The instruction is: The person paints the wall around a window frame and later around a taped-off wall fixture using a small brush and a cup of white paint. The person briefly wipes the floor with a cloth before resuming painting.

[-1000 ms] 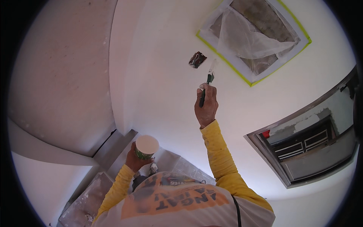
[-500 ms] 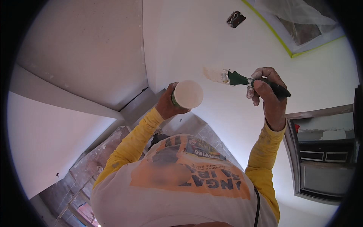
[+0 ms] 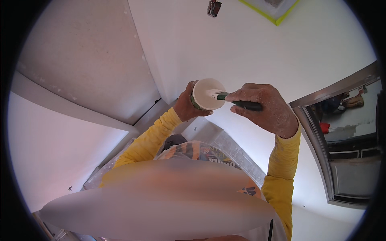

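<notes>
Wrapped round a paper cup (image 3: 199,102), my left hand (image 3: 187,103) holds it with its open mouth facing me. The cup is pale inside and has a green outer side. My right hand (image 3: 267,107) grips the dark green handle of a paintbrush (image 3: 247,105). The brush's bristle end is inside the cup's mouth, so its tip blends with the pale inside. Both hands are close together in front of the wall.
A smooth white wall (image 3: 249,48) spreads ahead, with an electrical box opening (image 3: 214,8) near the top. Yellow-green tape (image 3: 276,20) edges a covered area at the upper right. At right is a dark-framed opening (image 3: 333,193); a grey-beige wall panel (image 3: 88,52) stands left.
My right hand has moved left and down, bringing the brush from in front of the wall into the cup. My left hand still holds the cup, and the view has shifted.
</notes>
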